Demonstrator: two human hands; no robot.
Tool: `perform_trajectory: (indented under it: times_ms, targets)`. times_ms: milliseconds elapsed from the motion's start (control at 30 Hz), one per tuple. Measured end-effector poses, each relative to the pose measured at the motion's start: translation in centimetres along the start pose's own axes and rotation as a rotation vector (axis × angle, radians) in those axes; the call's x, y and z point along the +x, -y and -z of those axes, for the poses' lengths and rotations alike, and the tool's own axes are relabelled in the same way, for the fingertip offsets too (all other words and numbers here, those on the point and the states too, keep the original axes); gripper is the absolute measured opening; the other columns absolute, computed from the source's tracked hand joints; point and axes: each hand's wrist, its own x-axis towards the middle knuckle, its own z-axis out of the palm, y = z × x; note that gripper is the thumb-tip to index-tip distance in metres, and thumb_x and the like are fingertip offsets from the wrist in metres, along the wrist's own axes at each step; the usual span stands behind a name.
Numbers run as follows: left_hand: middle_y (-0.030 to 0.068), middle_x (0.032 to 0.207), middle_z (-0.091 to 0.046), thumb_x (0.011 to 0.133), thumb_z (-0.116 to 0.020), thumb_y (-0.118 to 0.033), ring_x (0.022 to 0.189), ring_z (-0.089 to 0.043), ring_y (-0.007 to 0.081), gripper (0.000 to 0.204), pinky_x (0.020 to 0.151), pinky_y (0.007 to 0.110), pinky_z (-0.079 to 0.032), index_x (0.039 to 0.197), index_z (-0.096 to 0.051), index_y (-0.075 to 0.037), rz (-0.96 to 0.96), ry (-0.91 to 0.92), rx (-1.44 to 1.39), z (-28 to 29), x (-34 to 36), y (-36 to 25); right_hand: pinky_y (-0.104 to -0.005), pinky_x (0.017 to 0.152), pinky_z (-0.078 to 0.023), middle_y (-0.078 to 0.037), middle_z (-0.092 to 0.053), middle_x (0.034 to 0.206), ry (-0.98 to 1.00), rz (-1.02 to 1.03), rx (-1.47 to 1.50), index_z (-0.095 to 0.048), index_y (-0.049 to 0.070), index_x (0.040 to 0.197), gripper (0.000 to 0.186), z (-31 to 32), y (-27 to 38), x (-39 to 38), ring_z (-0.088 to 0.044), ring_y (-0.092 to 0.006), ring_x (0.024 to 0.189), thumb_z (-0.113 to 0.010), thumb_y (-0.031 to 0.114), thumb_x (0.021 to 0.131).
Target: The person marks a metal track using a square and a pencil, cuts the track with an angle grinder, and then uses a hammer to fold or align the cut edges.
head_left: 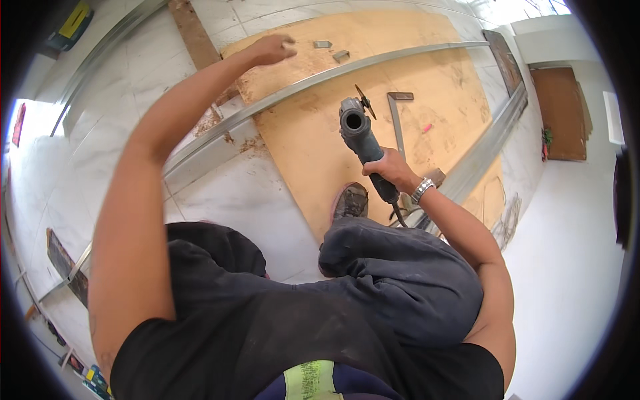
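My right hand [395,169] is wrapped round the body of an angle grinder [368,148], with a thin disc [365,102] at its far end. Its cord runs down toward my knee. Farther off and to the left, my left hand [272,50] is stretched out with the fingers curled together; a small pale bit shows at the fingertips, too small to name. Beside that hand lie two short cut pieces of metal channel [323,45]. A long metal channel [287,90] crosses the board between my two hands.
A tan board [293,160] lies on the white tiled floor [227,183], under my shoe [350,200]. On it rest a try square [397,120] and a pink marker [427,129]. More metal channels [477,157] lie at the right. A brown plank [193,33] is at the far left.
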Motion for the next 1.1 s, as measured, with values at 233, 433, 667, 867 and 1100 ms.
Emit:
perform_trajectory:
  times_ms: [233,433,667,867,1100]
  targets:
    - [0.0208,0.115,-0.069,0.085,-0.075,-0.039,0.111,-0.066,0.0355,0.055,0.092,0.046,-0.053,0.127,-0.06,-0.006,0.019,0.744,0.151,4.2,-28.8,2.7,-0.0289,0.054,-0.05,-0.001,-0.057,0.071,0.212,0.069,0.095,-0.059,0.009,0.089,0.014,0.7,-1.1,5.7,-0.057,-0.0128,0.057,-0.065,0.018,0.08]
    - [0.0176,0.104,-0.07,0.082,-0.074,-0.03,0.1,-0.069,0.0358,0.041,0.083,0.048,-0.056,0.114,-0.062,-0.007,0.084,0.301,0.55,1.9,-29.1,6.7,-0.0333,0.056,-0.054,-0.005,-0.057,0.072,0.138,-0.066,0.191,-0.055,0.002,0.098,0.027,0.2,1.1,6.9,-0.061,-0.0198,0.058,-0.067,0.01,0.075]
    - [0.017,0.093,-0.071,0.084,-0.068,-0.024,0.093,-0.07,0.0384,0.028,0.079,0.05,-0.057,0.104,-0.065,-0.006,0.052,0.33,0.479,2.6,-30.4,6.7,-0.0333,0.055,-0.054,-0.007,-0.056,0.07,-0.023,-0.042,0.16,-0.055,0.002,0.092,0.027,-0.9,1.8,3.2,-0.061,-0.0209,0.057,-0.068,0.016,0.074]
    - [0.0173,0.093,-0.072,0.083,-0.067,-0.022,0.092,-0.07,0.0383,0.027,0.077,0.05,-0.056,0.105,-0.063,-0.007,0.093,0.249,0.454,3.6,-31.9,8.2,-0.0322,0.053,-0.054,-0.006,-0.057,0.069,0.006,0.015,0.21,-0.056,0.003,0.094,0.026,-0.3,2.2,3.2,-0.061,-0.0199,0.056,-0.067,0.016,0.075]
    - [0.0147,0.093,-0.069,0.079,-0.071,-0.017,0.091,-0.067,0.0347,0.027,0.078,0.049,-0.054,0.104,-0.067,-0.009,0.193,0.204,0.417,3.2,-31.7,9.0,-0.0318,0.057,-0.057,-0.005,-0.061,0.076,0.092,0.073,0.375,-0.059,0.004,0.095,0.023,2.5,5.9,6.0,-0.064,-0.017,0.061,-0.072,0.015,0.081]
